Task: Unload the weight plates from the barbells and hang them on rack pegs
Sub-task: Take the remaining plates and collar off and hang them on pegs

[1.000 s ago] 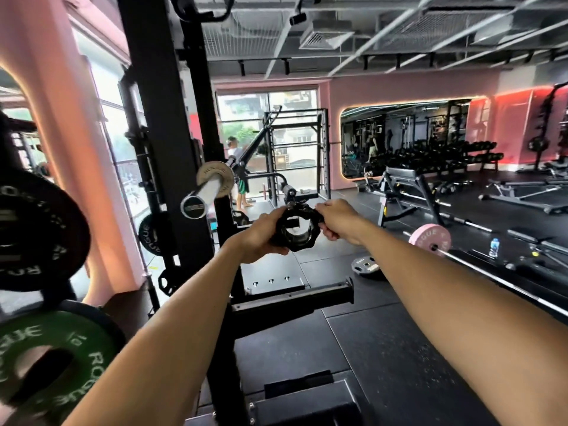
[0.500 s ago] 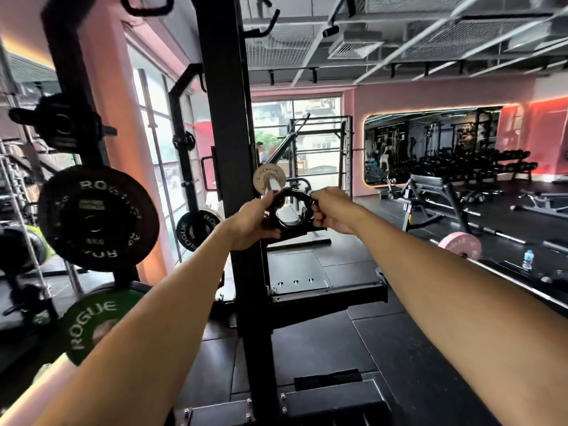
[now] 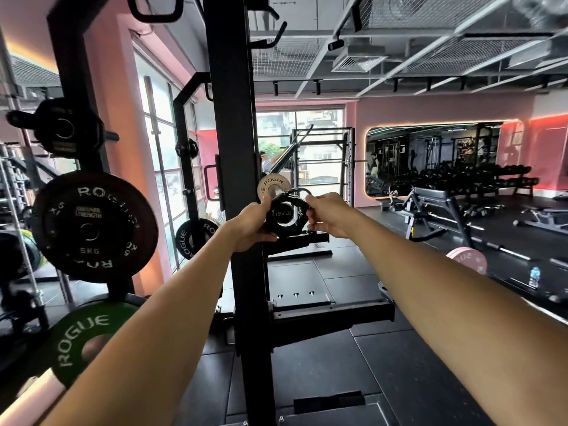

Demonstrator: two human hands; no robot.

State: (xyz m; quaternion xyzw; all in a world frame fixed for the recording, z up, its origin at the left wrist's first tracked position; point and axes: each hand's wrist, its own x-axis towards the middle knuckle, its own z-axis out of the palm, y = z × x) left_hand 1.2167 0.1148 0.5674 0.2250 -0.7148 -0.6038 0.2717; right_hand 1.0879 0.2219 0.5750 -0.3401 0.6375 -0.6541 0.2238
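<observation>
Left hand (image 3: 250, 226): we are gripping the left side of the black collar (image 3: 284, 217), fingers curled round it.
Right hand (image 3: 330, 215): we are pinching the collar's right side, fingers clamped on it.
Collar: sitting at the barbell sleeve's end, just in front of the small pale plate (image 3: 273, 186).
Rack (image 3: 233, 149): black plate (image 3: 92, 226) and green plate (image 3: 87, 336) are hanging on pegs at left.

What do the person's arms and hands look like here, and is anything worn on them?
Both forearms are bare for their whole visible length; no sleeve edge shows. The left hand and right hand are bare too: no gloves, wraps or straps. No watch, band or ring is visible on the wrists or on the fingers that show.
</observation>
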